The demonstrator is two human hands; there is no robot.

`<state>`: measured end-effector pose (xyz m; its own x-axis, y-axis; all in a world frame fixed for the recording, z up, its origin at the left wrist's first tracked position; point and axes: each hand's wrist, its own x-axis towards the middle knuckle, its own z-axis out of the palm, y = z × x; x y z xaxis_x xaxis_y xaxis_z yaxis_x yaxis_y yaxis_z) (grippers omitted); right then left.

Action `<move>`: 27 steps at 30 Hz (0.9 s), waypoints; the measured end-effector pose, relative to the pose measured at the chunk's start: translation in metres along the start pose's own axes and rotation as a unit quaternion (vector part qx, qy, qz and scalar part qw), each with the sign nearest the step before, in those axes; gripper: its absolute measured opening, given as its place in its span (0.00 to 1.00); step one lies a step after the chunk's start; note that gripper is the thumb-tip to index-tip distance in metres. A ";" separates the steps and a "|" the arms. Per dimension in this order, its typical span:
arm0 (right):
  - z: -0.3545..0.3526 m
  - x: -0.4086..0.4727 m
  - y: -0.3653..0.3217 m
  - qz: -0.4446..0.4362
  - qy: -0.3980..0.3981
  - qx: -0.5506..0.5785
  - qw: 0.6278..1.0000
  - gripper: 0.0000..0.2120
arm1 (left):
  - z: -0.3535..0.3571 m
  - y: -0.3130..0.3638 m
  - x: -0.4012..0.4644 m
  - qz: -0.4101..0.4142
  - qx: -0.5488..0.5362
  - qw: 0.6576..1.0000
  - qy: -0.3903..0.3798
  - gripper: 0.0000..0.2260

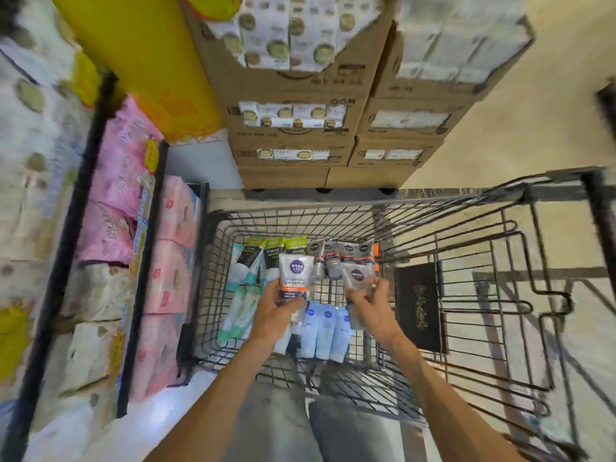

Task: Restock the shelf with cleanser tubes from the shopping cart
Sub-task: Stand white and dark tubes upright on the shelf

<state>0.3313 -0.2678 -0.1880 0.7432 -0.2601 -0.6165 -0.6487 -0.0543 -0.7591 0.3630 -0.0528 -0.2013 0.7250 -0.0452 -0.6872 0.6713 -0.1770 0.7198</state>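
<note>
At frame centre, over the shopping cart (466, 228), the left hand (276, 311) is gripping a white cleanser tube (295, 278) and the right hand (370, 305) a grey tube (356, 278); the pickup step seems under way, and carrying both to the shelf (146, 261) at left likely comes next.

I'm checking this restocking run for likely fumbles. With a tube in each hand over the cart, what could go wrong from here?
1. The left hand holds the white and orange tube only by its lower part, so it may tip or slip.
2. The right hand pinches a grey tube that looks blurred; that grip could be loose.
3. A dropped tube would land among the blue tubes in the cart, disturbing the rows.
</note>
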 end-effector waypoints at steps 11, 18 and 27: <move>-0.018 -0.084 -0.068 -0.094 -0.079 -0.024 0.992 0.24 | -0.014 0.027 -0.120 0.082 -0.076 0.988 0.106 0.19; -0.003 -0.124 -0.072 -0.160 -0.212 -0.096 0.959 0.21 | -0.009 -0.002 -0.210 0.123 -0.173 0.945 0.250 0.19; 0.068 -0.210 -0.025 -0.204 -0.354 -0.212 0.888 0.23 | -0.005 -0.098 -0.344 0.146 -0.276 0.856 0.412 0.21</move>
<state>0.2022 -0.1461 -0.0537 0.7500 0.5276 -0.3991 -0.1939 -0.4015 -0.8951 0.0482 -0.0151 -0.0349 0.5842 0.7411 -0.3309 0.2484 0.2248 0.9422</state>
